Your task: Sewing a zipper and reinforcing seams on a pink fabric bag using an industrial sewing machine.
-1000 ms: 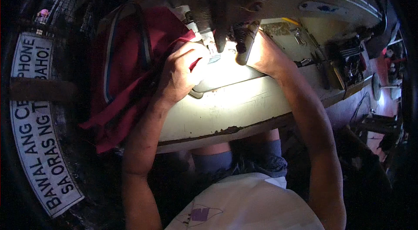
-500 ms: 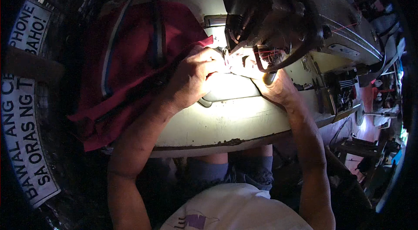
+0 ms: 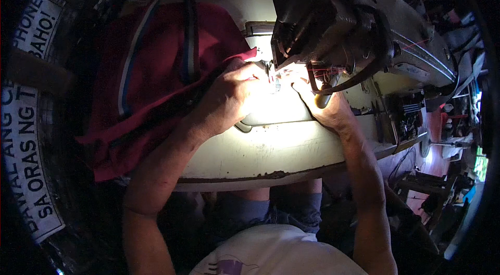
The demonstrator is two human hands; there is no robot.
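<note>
The person's left hand (image 3: 237, 93) was curled, fingers bent, at the edge of a red bag (image 3: 219, 35) with a striped strap (image 3: 190, 46), the cloth spreading out to that hand's left; glare hid whether it gripped. The right hand (image 3: 333, 111) was partly curled beneath a dark sewing machine (image 3: 323, 35), its hold impossible to tell. A pale surface (image 3: 271, 155) lay below both hands.

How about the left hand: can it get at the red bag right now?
Probably yes: the left hand is right at the bag's right edge, with nothing visible between them. The sewing machine's dark head sits off to the right.
</note>
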